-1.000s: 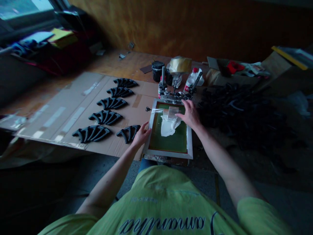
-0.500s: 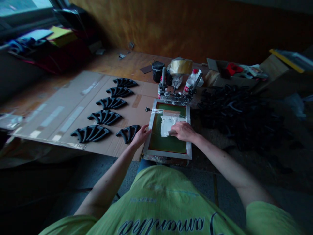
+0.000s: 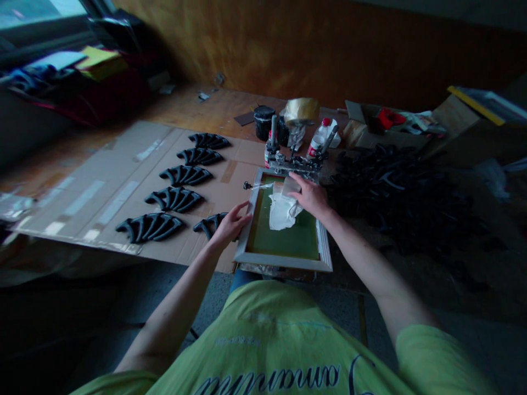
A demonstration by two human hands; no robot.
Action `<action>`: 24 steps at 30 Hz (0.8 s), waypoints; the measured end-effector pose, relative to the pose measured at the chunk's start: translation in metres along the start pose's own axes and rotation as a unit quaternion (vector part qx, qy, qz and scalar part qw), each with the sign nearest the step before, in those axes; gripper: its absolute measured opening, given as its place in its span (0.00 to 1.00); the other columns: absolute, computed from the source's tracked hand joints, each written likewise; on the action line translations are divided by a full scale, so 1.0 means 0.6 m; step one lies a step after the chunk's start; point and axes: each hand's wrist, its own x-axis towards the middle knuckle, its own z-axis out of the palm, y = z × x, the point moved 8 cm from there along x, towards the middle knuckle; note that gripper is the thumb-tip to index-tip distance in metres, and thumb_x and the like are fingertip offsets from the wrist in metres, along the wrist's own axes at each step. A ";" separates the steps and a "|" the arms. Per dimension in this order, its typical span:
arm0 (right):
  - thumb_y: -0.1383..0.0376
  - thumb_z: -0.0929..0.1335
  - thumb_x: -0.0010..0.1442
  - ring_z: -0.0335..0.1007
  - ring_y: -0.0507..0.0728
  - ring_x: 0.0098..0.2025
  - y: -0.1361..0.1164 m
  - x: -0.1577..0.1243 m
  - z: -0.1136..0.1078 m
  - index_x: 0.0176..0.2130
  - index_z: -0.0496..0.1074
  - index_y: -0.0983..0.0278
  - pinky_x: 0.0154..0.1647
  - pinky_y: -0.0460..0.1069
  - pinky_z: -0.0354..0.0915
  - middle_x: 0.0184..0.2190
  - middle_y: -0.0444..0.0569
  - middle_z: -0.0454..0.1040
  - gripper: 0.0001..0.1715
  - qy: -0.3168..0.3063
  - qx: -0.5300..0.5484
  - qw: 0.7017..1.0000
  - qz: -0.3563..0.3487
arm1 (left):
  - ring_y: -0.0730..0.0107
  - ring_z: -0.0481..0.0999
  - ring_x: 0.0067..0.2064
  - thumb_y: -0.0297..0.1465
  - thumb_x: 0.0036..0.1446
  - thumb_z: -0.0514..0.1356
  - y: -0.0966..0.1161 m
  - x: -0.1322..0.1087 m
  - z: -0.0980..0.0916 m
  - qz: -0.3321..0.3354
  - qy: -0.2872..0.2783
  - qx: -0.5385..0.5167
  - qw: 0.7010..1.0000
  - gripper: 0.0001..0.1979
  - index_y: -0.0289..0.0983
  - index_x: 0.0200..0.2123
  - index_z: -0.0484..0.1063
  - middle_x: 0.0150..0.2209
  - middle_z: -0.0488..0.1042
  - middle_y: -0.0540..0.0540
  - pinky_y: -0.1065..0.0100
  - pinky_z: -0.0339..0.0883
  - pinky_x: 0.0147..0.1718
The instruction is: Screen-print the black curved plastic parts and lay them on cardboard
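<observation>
A silver-framed printing screen (image 3: 284, 260) with green mesh lies in front of me, hinged to a metal clamp (image 3: 294, 162) at its far edge. White ink (image 3: 282, 214) is smeared over the mesh. My left hand (image 3: 230, 222) grips the frame's left rail, and the frame's near edge looks lifted a little. My right hand (image 3: 308, 195) is closed on a squeegee (image 3: 288, 187) at the far end of the mesh. A black curved part (image 3: 209, 224) lies just left of my left hand.
Several black curved parts (image 3: 177, 197) lie in a row on flattened cardboard (image 3: 102, 192) to the left. A heap of black parts (image 3: 395, 186) fills the right. Behind the clamp stand a black pot (image 3: 262, 120), a tape roll (image 3: 302, 109) and a bottle (image 3: 321, 134).
My right hand pulled the squeegee toward me across the mesh, then went back to the far end. The screen's near edge has tilted up slightly. My left hand stayed on the frame.
</observation>
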 end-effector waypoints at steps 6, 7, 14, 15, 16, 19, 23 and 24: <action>0.56 0.60 0.69 0.71 0.56 0.36 0.192 -0.005 -0.094 0.49 0.72 0.70 0.41 0.52 0.64 0.36 0.55 0.77 0.22 0.146 0.045 0.973 0.175 | 0.72 0.73 0.27 0.57 0.59 0.52 0.177 0.006 -0.006 0.149 0.073 -0.109 0.980 0.30 0.37 0.40 0.77 0.30 0.76 0.45 0.72 0.64 0.23; 0.56 0.61 0.68 0.71 0.56 0.35 0.205 -0.023 -0.080 0.45 0.73 0.70 0.40 0.51 0.64 0.35 0.55 0.77 0.21 0.136 0.047 0.971 0.190 | 0.70 0.76 0.30 0.57 0.59 0.51 0.211 0.013 -0.003 0.181 0.079 -0.126 0.972 0.30 0.38 0.41 0.76 0.33 0.77 0.44 0.72 0.66 0.25; 0.56 0.72 0.60 0.71 0.60 0.47 0.086 -0.134 0.135 0.36 0.72 0.66 0.48 0.51 0.64 0.41 0.57 0.76 0.14 -0.095 -0.064 0.991 0.074 | 0.66 0.80 0.38 0.57 0.61 0.48 0.260 0.049 0.027 0.195 0.105 -0.188 0.957 0.31 0.39 0.52 0.70 0.37 0.80 0.43 0.70 0.72 0.31; 0.57 0.70 0.63 0.71 0.60 0.47 0.070 -0.141 0.146 0.37 0.72 0.66 0.48 0.51 0.64 0.41 0.58 0.76 0.13 -0.102 -0.084 0.988 0.077 | 0.66 0.80 0.37 0.58 0.60 0.50 0.226 0.042 0.041 0.161 0.090 -0.186 0.965 0.33 0.38 0.53 0.69 0.37 0.80 0.42 0.70 0.72 0.29; 0.58 0.68 0.65 0.71 0.60 0.46 0.056 -0.146 0.152 0.38 0.71 0.66 0.46 0.51 0.64 0.40 0.57 0.76 0.12 -0.107 -0.091 0.986 0.094 | 0.65 0.80 0.37 0.59 0.58 0.51 0.184 0.032 0.063 0.113 0.060 -0.179 0.976 0.34 0.37 0.53 0.69 0.38 0.80 0.40 0.70 0.72 0.28; 0.58 0.63 0.69 0.72 0.59 0.42 0.006 -0.156 0.149 0.42 0.70 0.65 0.42 0.50 0.64 0.37 0.55 0.77 0.13 -0.081 -0.063 0.985 0.137 | 0.56 0.81 0.37 0.60 0.50 0.60 0.032 -0.027 0.162 -0.103 -0.127 -0.116 0.980 0.38 0.33 0.49 0.72 0.41 0.80 0.34 0.66 0.72 0.26; 0.67 0.62 0.68 0.71 0.58 0.48 -0.083 -0.165 0.139 0.42 0.73 0.62 0.51 0.51 0.64 0.42 0.52 0.77 0.10 -0.062 0.032 0.996 -0.055 | 0.57 0.81 0.40 0.57 0.51 0.61 -0.053 -0.065 0.173 -0.154 -0.091 -0.187 0.966 0.31 0.33 0.41 0.73 0.40 0.80 0.36 0.65 0.74 0.32; 0.70 0.62 0.67 0.70 0.58 0.49 -0.078 -0.172 0.130 0.42 0.74 0.61 0.53 0.52 0.64 0.43 0.51 0.77 0.12 -0.067 0.050 0.992 -0.098 | 0.59 0.81 0.38 0.55 0.52 0.62 -0.059 -0.059 0.150 -0.147 -0.056 -0.194 0.968 0.29 0.33 0.39 0.72 0.38 0.80 0.37 0.66 0.73 0.31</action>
